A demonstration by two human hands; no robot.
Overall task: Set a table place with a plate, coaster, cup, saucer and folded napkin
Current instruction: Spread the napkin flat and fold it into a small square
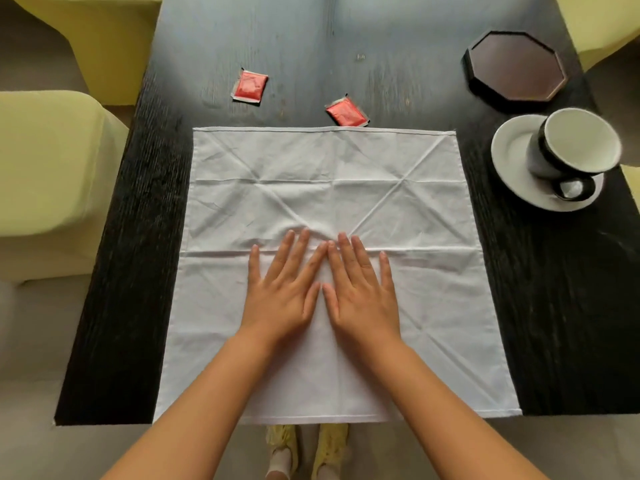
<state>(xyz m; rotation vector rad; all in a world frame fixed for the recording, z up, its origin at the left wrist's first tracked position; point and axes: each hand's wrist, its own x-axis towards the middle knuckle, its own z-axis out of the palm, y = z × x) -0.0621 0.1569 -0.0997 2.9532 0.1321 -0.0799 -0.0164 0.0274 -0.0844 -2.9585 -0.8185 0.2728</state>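
Off to the left, pale yellow chairs (45,168) were seen beside the dark table (131,271), and two red sachets (250,85) were lying beyond the far hem of the cloth. At centre, the white napkin (346,174) was spread fully open on the table, creased but unfolded, its near edge reaching the table's edge. The left hand (282,296) was pressed flat on it, fingers splayed, nothing gripped; just beside it the right hand (362,294) was laid the same way, open and flat, index fingertips touching. Smoothing was judged to be the step in hand. Further right, the octagonal dark coaster (516,65) was parked at the far corner, and nearer, the cup (571,143) was resting tilted on its white saucer (512,157), handle toward the viewer. No plate was to be seen. By this reckoning little had been settled: the folding was all to come, the plate to be fetched, and the coaster, cup and saucer to be placed.
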